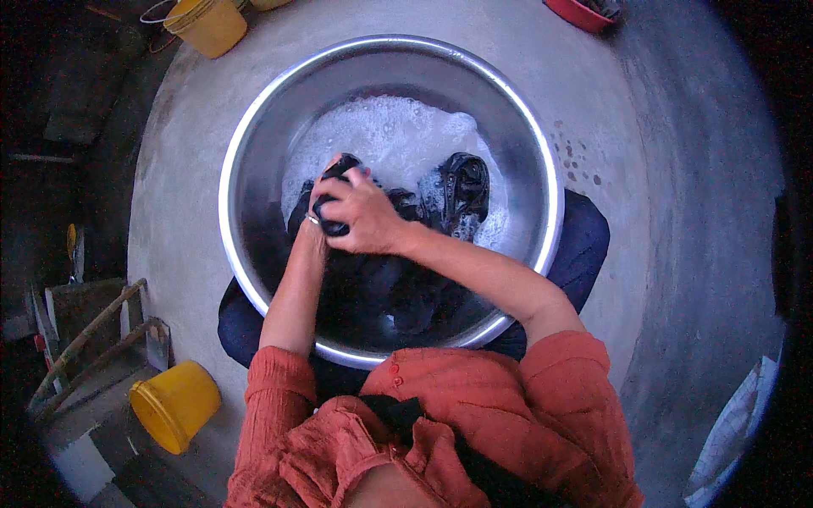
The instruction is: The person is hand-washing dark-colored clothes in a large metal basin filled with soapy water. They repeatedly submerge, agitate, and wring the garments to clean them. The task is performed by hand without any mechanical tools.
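A large shiny steel basin (254, 152) holds foamy soapy water (385, 127) and wet black cloth (466, 186). Over its left middle, both hands press together on a bunched piece of the black cloth. My right hand (366, 218) lies on top, fingers curled round the bunch, with dark folds showing between them. Mostly covered by it, my left hand (325, 174) grips the same cloth from beneath; a thin band circles that wrist. More dark cloth lies in the water below the hands and to the right, where a twisted clump rises from the suds.
The basin stands between my knees on a grey concrete floor (677, 279), with wet spots to the right. Yellow buckets (207, 30) stand far left, another yellow bucket (195, 398) near left beside wooden poles (93, 339). A red tub (580, 15) is far right, a pale sheet (737, 423) near right.
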Motion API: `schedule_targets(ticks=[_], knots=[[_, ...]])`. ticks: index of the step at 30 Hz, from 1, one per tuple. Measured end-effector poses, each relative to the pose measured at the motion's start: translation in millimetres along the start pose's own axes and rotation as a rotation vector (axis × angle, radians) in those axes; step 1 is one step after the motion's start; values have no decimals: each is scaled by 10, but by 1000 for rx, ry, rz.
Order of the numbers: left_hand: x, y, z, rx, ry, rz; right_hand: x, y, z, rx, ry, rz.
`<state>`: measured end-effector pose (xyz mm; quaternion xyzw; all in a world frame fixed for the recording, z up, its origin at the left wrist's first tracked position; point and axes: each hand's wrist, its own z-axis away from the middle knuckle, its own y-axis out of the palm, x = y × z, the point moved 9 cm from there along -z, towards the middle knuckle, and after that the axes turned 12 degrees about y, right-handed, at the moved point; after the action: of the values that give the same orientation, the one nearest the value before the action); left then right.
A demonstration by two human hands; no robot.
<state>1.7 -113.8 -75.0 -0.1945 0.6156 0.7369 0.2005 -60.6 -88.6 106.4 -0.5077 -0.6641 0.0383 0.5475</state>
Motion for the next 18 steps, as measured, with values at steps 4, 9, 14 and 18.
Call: schedule_targets(ticks=[4, 9, 14, 18], knots=[[-51, -544, -45, -226, 214, -708, -219, -77, -89, -278, 35, 103], [-20, 534, 64, -304, 20, -115, -1806, -133, -332, -39, 678, 201], [137, 213, 113, -395, -149, 0, -2357, -535, 46, -73, 1026, 512], [104, 277, -8, -213, -53, -72, -2187, -102, 124, 224, 881, 483]])
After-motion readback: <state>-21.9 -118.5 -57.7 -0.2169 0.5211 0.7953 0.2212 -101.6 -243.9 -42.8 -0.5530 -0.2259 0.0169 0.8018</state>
